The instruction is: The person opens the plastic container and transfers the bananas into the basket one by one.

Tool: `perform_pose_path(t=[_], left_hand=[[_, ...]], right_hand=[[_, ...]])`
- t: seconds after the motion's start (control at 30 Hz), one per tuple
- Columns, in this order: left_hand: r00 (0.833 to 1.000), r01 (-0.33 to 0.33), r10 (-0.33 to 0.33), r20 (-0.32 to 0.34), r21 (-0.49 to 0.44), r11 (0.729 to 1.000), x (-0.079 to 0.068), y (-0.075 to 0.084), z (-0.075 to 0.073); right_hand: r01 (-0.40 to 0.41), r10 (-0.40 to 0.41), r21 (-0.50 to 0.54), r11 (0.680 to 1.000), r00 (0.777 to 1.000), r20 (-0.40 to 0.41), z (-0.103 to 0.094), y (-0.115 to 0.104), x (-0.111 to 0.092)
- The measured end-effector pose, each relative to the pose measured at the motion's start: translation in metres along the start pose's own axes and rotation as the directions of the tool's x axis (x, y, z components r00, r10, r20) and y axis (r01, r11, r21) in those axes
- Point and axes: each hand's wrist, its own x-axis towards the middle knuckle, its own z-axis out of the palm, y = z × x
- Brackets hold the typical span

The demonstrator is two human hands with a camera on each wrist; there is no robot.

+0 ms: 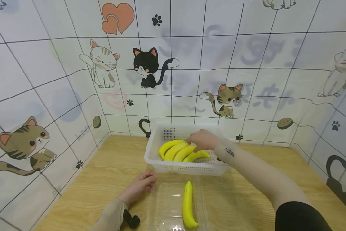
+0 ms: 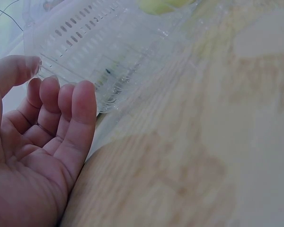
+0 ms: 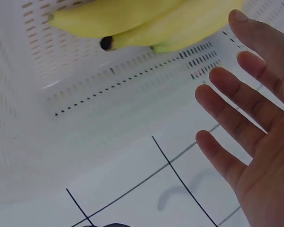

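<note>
A white perforated basket (image 1: 187, 168) holds several yellow bananas (image 1: 175, 151) lying side by side. My right hand (image 1: 204, 140) reaches over the basket beside the bananas; in the right wrist view its fingers (image 3: 227, 101) are spread, with nothing between them. In front of the basket lies a clear plastic container (image 1: 168, 205) with a single banana (image 1: 189, 205) lengthwise inside. My left hand (image 1: 142, 184) is at the container's far left corner. The left wrist view shows its thumb and curled fingers (image 2: 83, 109) pinching the clear rim.
The wooden tabletop (image 1: 103, 170) extends to both sides of the basket. Behind and beside it stand white walls (image 1: 187, 80) printed with a grid and cartoon cats. A black strap piece (image 1: 131, 219) sits at my left wrist.
</note>
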Motion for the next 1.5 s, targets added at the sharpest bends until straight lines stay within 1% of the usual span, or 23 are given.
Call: perform_pose_path(t=[0.1,0.2,0.37,0.43,0.57,0.63,0.7,0.77,0.93,1.07,1.13,1.27,1.37,1.5], left_hand=[[1.0,0.007,-0.007,-0.006,-0.002,1.0,0.0,-0.001,0.0],[1.0,0.011,-0.011,-0.008,-0.007,1.0,-0.001,-0.001,-0.001],[1.0,0.006,-0.006,0.005,-0.017,1.0,0.0,-0.001,0.0],[1.0,0.005,-0.005,0.009,-0.018,1.0,0.0,-0.001,0.0],[1.0,0.008,-0.008,0.013,-0.026,1.0,-0.001,0.0,0.0],[1.0,0.01,-0.01,0.015,-0.027,1.0,-0.002,0.0,-0.001],[1.0,0.009,-0.009,0.016,-0.025,1.0,-0.002,0.0,-0.001],[1.0,0.007,-0.007,0.016,-0.021,1.0,-0.002,0.0,-0.002],[1.0,0.004,-0.004,0.013,-0.029,1.0,-0.001,-0.001,-0.001],[1.0,0.006,-0.005,0.011,-0.041,0.999,0.0,-0.001,0.0],[1.0,0.007,-0.007,0.012,-0.039,0.999,0.0,0.0,0.0],[1.0,0.01,-0.01,0.011,-0.036,0.999,0.001,0.0,0.0],[1.0,0.009,-0.008,0.01,-0.042,0.999,0.001,0.0,0.0],[1.0,0.009,-0.008,0.012,-0.042,0.999,0.0,0.0,0.001]], right_hand=[[0.02,-0.016,0.054,0.998,0.998,-0.063,-0.014,-0.006,-0.01],[0.05,-0.038,0.089,0.995,0.991,-0.125,-0.025,-0.016,-0.021],[0.134,-0.109,0.105,0.985,0.971,-0.211,-0.033,-0.041,-0.044],[0.179,-0.15,0.096,0.979,0.956,-0.254,-0.032,-0.053,-0.053],[0.271,-0.234,0.066,0.96,0.912,-0.337,-0.026,-0.077,-0.067],[0.315,-0.271,0.066,0.947,0.891,-0.364,-0.023,-0.09,-0.072],[0.346,-0.297,0.073,0.935,0.88,-0.37,-0.019,-0.101,-0.076],[0.37,-0.316,0.09,0.925,0.878,-0.36,-0.015,-0.111,-0.078],[0.407,-0.357,0.139,0.903,0.89,-0.283,-0.005,-0.129,-0.083],[0.417,-0.38,0.159,0.895,0.898,-0.221,0.003,-0.138,-0.088],[0.409,-0.377,0.172,0.896,0.906,-0.194,0.006,-0.14,-0.09],[0.366,-0.345,0.209,0.907,0.93,-0.129,0.012,-0.143,-0.093],[0.335,-0.322,0.227,0.915,0.942,-0.091,0.016,-0.144,-0.095],[0.311,-0.303,0.243,0.919,0.95,-0.069,0.018,-0.147,-0.097]])
